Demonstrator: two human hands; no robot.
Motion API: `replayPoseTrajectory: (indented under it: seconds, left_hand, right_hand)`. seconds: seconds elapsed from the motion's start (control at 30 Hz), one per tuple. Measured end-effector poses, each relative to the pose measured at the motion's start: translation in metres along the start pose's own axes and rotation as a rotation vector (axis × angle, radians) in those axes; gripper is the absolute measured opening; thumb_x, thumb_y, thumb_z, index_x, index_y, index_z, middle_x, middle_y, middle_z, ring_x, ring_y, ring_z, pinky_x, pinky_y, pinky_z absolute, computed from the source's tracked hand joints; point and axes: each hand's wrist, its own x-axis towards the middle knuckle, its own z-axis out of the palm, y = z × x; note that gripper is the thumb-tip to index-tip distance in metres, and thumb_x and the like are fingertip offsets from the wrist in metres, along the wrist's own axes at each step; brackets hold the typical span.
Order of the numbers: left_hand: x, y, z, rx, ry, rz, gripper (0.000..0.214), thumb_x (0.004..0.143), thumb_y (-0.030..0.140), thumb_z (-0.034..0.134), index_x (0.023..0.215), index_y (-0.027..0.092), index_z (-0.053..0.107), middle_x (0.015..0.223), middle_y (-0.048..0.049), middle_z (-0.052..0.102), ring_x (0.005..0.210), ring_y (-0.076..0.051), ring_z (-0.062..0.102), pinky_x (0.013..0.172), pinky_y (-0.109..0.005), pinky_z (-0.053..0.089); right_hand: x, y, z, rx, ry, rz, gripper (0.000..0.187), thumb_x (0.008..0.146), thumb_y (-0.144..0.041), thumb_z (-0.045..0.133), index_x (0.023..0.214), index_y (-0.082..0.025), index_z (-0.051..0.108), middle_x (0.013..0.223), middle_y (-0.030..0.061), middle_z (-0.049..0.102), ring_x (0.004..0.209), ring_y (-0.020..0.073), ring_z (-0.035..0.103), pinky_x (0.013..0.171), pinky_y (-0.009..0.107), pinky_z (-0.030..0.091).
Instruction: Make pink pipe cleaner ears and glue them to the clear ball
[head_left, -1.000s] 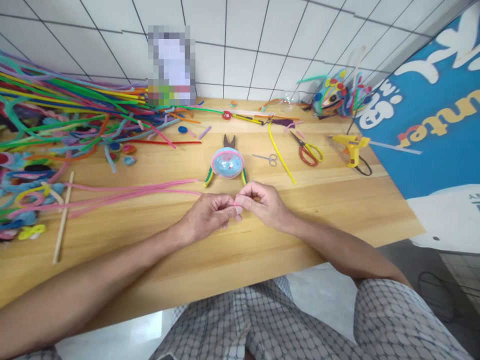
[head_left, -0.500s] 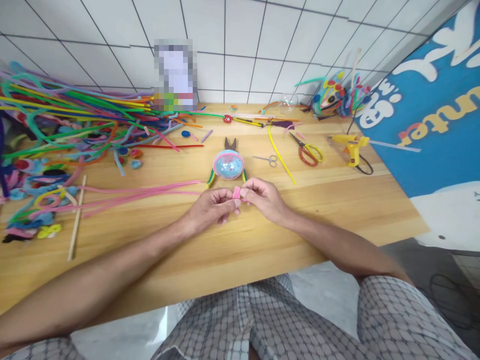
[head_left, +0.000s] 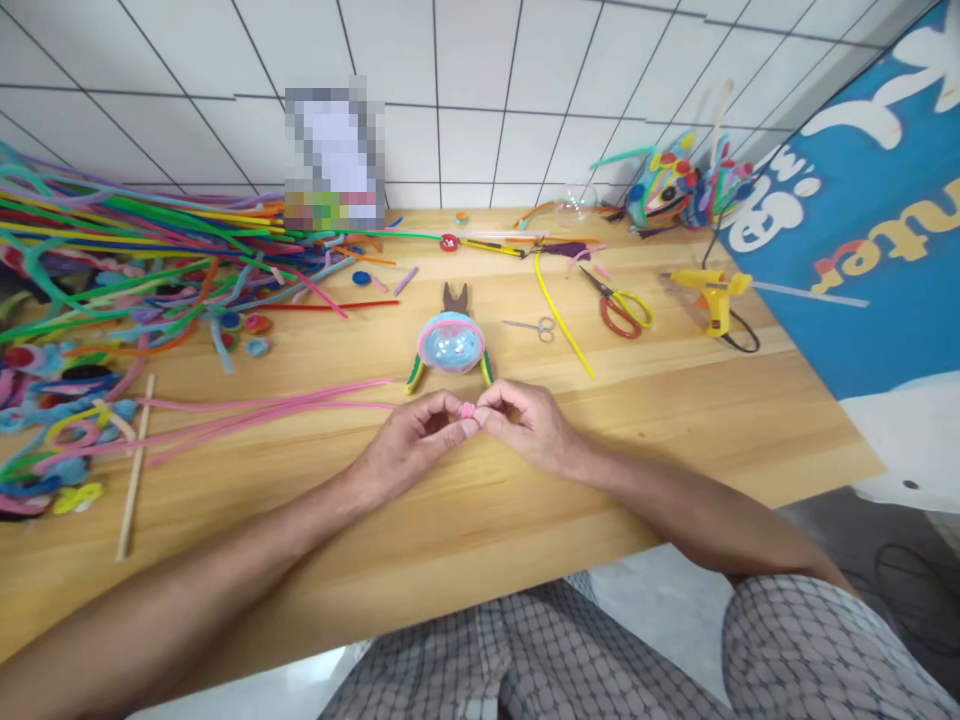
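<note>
A small folded piece of pink pipe cleaner (head_left: 468,410) is pinched between the fingertips of both hands, which meet above the table. My left hand (head_left: 420,435) is closed on its left side, and my right hand (head_left: 525,420) grips it from the right. Most of the piece is hidden by the fingers. Just beyond them sits a clear and light-blue dome (head_left: 451,345) with a pink rim, resting over the green-and-yellow handles of pliers (head_left: 454,297). Long pink pipe cleaners (head_left: 300,402) lie to the left of my left hand.
Many coloured pipe cleaners (head_left: 135,225) are heaped at the left, near a wooden stick (head_left: 136,470). Rightward lie small scissors (head_left: 541,327), a yellow pipe cleaner (head_left: 562,318), larger scissors (head_left: 626,308) and a yellow glue gun (head_left: 712,295). Decorated figures (head_left: 667,190) stand against the wall.
Both hands still hold the pink piece, now less visible between the fingertips. The whole view has shifted slightly, with the table objects staying in place.
</note>
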Motion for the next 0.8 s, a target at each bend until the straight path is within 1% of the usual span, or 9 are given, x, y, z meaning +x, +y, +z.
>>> replayPoseTrajectory:
  seconds: [0.1,0.2,0.3,0.4,0.47,0.53,0.6,0.7,0.8]
  left_hand:
    - [-0.0004,0.0019,0.0000,-0.010,0.002,-0.006,0.039,0.091,0.056,0.082,0.091,0.018,0.072,0.077,0.0022,0.064,0.067,-0.011,0.048,0.062,-0.023,0.041]
    - [0.0001,0.0027,0.0011,-0.051,0.050,-0.010,0.042,0.087,0.058,0.085,0.092,0.018,0.072,0.076,0.0027,0.064,0.062,-0.009,0.043,0.057,-0.023,0.037]
    - [0.0009,0.0043,0.0033,-0.084,0.080,-0.047,0.046,0.083,0.061,0.088,0.091,0.018,0.071,0.072,0.0036,0.062,0.059,-0.009,0.042,0.055,-0.023,0.036]
    - [0.0014,0.0071,0.0046,-0.110,0.074,-0.085,0.050,0.080,0.063,0.089,0.089,0.018,0.069,0.067,0.0050,0.058,0.057,-0.008,0.041,0.054,-0.023,0.035]
    - [0.0015,0.0087,0.0047,-0.120,0.073,-0.092,0.049,0.081,0.062,0.089,0.089,0.018,0.069,0.067,0.0052,0.057,0.057,-0.008,0.041,0.054,-0.023,0.034]
    - [0.0015,0.0096,0.0046,-0.127,0.074,-0.102,0.047,0.081,0.060,0.090,0.089,0.018,0.070,0.069,0.0049,0.058,0.057,-0.008,0.041,0.054,-0.023,0.034]
    - [0.0015,0.0099,0.0047,-0.142,0.067,-0.115,0.046,0.079,0.058,0.091,0.087,0.018,0.071,0.071,0.0044,0.059,0.058,-0.008,0.041,0.054,-0.023,0.035]
    - [0.0015,0.0097,0.0053,-0.168,0.057,-0.113,0.045,0.077,0.056,0.093,0.084,0.017,0.071,0.069,0.0047,0.057,0.058,-0.008,0.041,0.055,-0.023,0.035]
    - [0.0014,0.0088,0.0053,-0.191,0.058,-0.096,0.043,0.078,0.054,0.092,0.086,0.017,0.072,0.069,0.0047,0.059,0.059,-0.008,0.042,0.056,-0.023,0.035]
  right_hand:
    - [-0.0005,-0.0002,0.0000,0.021,-0.012,-0.018,0.022,0.101,-0.041,0.069,0.091,-0.021,0.071,0.079,-0.0004,0.074,0.067,0.0131,0.060,0.062,0.026,0.044]
    - [-0.0010,-0.0005,0.0000,0.044,-0.013,-0.041,0.022,0.101,-0.043,0.070,0.097,-0.021,0.071,0.084,0.0002,0.076,0.070,0.0134,0.063,0.063,0.026,0.046]
    - [-0.0016,-0.0009,-0.0009,0.020,0.011,-0.020,0.020,0.103,-0.041,0.067,0.099,-0.022,0.072,0.084,-0.0004,0.076,0.069,0.0132,0.062,0.064,0.026,0.047]
    - [-0.0022,-0.0015,-0.0028,-0.002,0.043,-0.017,0.018,0.106,-0.036,0.062,0.107,-0.023,0.074,0.086,-0.0002,0.077,0.068,0.0137,0.062,0.064,0.027,0.048]
    - [-0.0023,-0.0016,-0.0038,-0.025,0.070,-0.078,0.018,0.106,-0.035,0.062,0.112,-0.023,0.074,0.094,0.0020,0.080,0.075,0.0156,0.068,0.069,0.029,0.051]
    - [-0.0021,-0.0014,-0.0042,-0.070,0.077,-0.170,0.019,0.107,-0.036,0.062,0.114,-0.024,0.075,0.101,0.0044,0.082,0.085,0.0179,0.071,0.076,0.032,0.055]
    - [-0.0021,-0.0008,-0.0037,-0.113,0.067,-0.246,0.019,0.109,-0.036,0.062,0.113,-0.025,0.077,0.101,0.0049,0.082,0.087,0.0187,0.072,0.080,0.034,0.056]
    - [-0.0020,0.0006,-0.0024,-0.140,0.053,-0.281,0.018,0.110,-0.034,0.063,0.113,-0.025,0.077,0.099,0.0043,0.082,0.085,0.0181,0.072,0.079,0.034,0.056]
    - [-0.0022,0.0018,-0.0018,-0.148,0.067,-0.294,0.017,0.110,-0.034,0.064,0.114,-0.025,0.078,0.098,0.0048,0.082,0.085,0.0185,0.072,0.078,0.034,0.056]
